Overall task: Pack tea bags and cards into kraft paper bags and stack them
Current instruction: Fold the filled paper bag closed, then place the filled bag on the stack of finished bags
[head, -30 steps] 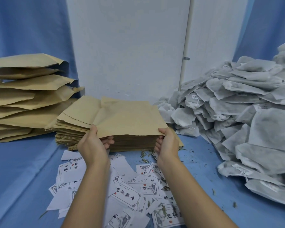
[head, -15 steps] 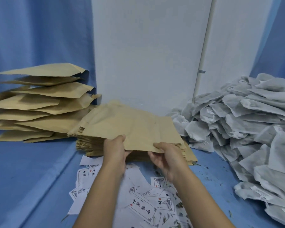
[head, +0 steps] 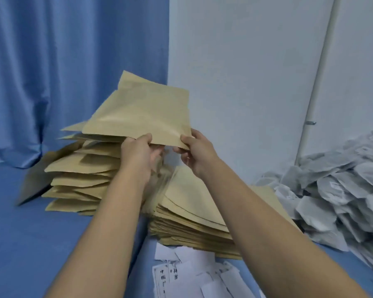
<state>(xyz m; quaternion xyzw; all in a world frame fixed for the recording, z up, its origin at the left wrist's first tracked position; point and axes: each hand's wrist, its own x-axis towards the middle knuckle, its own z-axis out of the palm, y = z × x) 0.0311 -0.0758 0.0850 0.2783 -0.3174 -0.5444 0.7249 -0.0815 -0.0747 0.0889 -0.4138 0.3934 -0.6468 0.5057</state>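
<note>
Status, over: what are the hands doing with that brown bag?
Left hand and right hand both pinch kraft bag at near edge. Bag in air above stacked bags. Nothing in the way.

Everything sits on a surface covered in plain blue cloth [head: 30, 244], which fills the lower half of the frame. At middle left there's a wobbly stack of puffy tan kraft paper bags [head: 80, 168], with one blurry darker tan bag [head: 33, 181] slumped against its left side. Just beside it, from centre to lower right, is a low pile of flat tan kraft bags [head: 194, 229]. Loose white paper cards with black print [head: 192, 276] are scattered at bottom centre, reaching that pile's near edge. On the far right is a big heap of white fabric-like tea bags [head: 342, 186].
</note>
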